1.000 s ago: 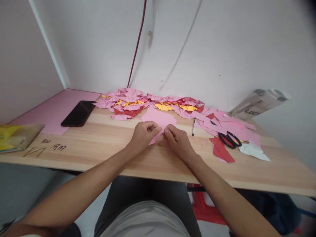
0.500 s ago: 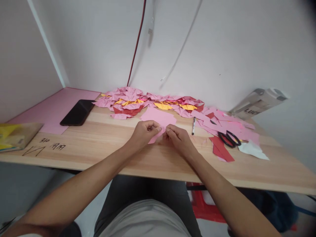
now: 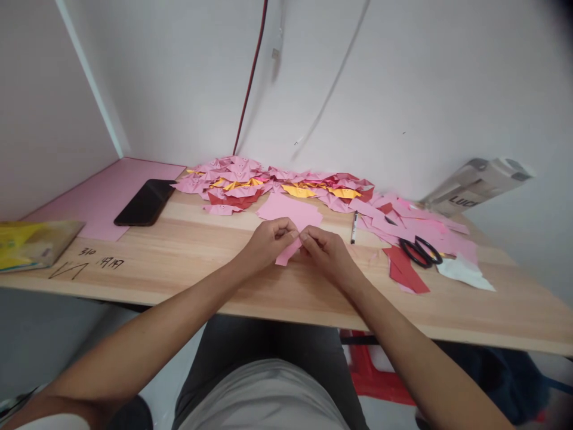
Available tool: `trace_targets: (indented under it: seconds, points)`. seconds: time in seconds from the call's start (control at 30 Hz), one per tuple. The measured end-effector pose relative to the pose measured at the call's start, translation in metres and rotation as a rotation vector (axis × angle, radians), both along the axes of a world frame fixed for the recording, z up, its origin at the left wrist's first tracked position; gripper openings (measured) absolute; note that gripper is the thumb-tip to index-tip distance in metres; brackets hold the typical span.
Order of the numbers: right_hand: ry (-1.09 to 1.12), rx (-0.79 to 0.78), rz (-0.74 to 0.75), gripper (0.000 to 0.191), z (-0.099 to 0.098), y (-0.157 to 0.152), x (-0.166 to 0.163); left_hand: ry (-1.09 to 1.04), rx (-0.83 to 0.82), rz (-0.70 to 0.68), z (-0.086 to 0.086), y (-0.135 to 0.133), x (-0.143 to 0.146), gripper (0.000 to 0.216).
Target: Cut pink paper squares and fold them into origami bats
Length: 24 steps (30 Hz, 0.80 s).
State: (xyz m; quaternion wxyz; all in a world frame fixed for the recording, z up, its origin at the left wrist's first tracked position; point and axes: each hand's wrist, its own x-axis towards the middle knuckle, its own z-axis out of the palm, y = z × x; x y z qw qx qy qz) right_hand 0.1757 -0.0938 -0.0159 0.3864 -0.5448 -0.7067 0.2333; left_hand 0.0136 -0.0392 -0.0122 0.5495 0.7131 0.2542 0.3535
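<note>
Between my hands is a small piece of pink paper [image 3: 286,255], held just above the wooden table. My left hand [image 3: 274,240] pinches it from the left with thumb and forefinger. From the right, my right hand [image 3: 323,246] grips its upper edge, fingertips nearly touching those of the left. Both hands hide much of the paper, so its folds cannot be made out. Right behind them lies a stack of flat pink sheets [image 3: 289,209]. Farther back, folded paper shapes [image 3: 237,170] in pink, yellow and red are heaped along the wall.
A black phone [image 3: 145,203] rests on a large pink sheet [image 3: 85,194] at left, near a yellow packet [image 3: 33,245]. To the right are a pen [image 3: 354,228], black-handled scissors [image 3: 419,251], red paper strips [image 3: 406,270], pink scraps [image 3: 425,230] and a white piece [image 3: 465,273].
The view has shifted slightly. My fingertips are closer together, and the pink paper's lower end now shows more clearly beneath them. Both hands keep hold of it.
</note>
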Motion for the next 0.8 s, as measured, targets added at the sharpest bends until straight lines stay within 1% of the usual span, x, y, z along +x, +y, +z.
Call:
trace_targets:
  seconds: [0.1,0.2,0.33,0.53,0.73,0.8]
  points:
    - [0.015,-0.027,0.019,0.030,0.0008,0.0003,0.0002,-0.001,-0.040,0.013,0.0014,-0.0001,0.0001,0.016]
    - [0.029,-0.045,0.016,0.032,0.0001,0.0011,0.0002,0.001,-0.043,0.020,0.0022,-0.0001,0.0001,0.015]
    - [0.036,-0.043,0.014,0.024,-0.0018,0.0023,0.0007,0.036,-0.031,0.059,0.0016,0.0009,-0.0004,0.017]
    - [0.035,-0.016,-0.046,0.024,-0.0033,0.0038,0.0038,0.116,-0.056,0.035,-0.0031,0.0046,-0.0015,0.021]
    - [0.020,-0.030,-0.038,0.024,-0.0036,0.0048,0.0037,0.200,0.040,0.050,-0.0065,0.0048,-0.0022,0.018]
    - [0.011,-0.025,-0.046,0.025,-0.0036,0.0042,0.0036,0.223,0.049,0.045,-0.0065,0.0041,-0.0018,0.018]
